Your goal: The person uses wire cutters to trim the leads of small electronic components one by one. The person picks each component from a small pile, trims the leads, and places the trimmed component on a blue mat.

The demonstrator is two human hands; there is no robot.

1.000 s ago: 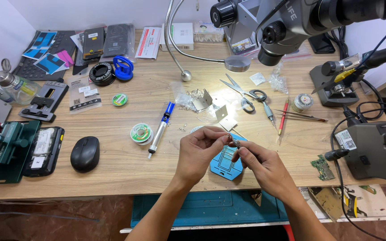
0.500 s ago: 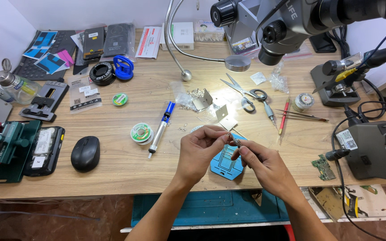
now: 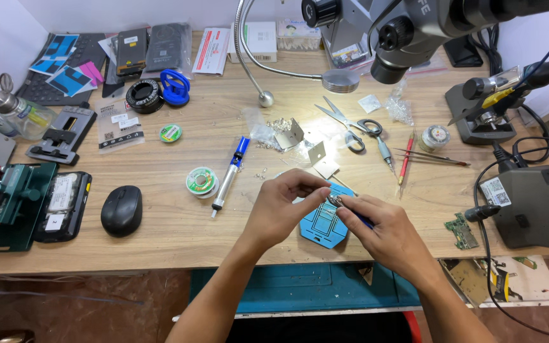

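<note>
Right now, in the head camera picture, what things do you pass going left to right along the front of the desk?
Green clamp tool → black mouse → left hand → right hand → small green circuit board → grey soldering station.

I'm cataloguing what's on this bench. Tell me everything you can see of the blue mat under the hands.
The blue mat is a flat pad with angled corners, looking like soft rubber or silicone, marked with thin pale lines forming rectangles. It lies flat on the wooden table near its front edge. The left hand and right hand meet above it and hide much of it; whether they touch it cannot be told.
</note>
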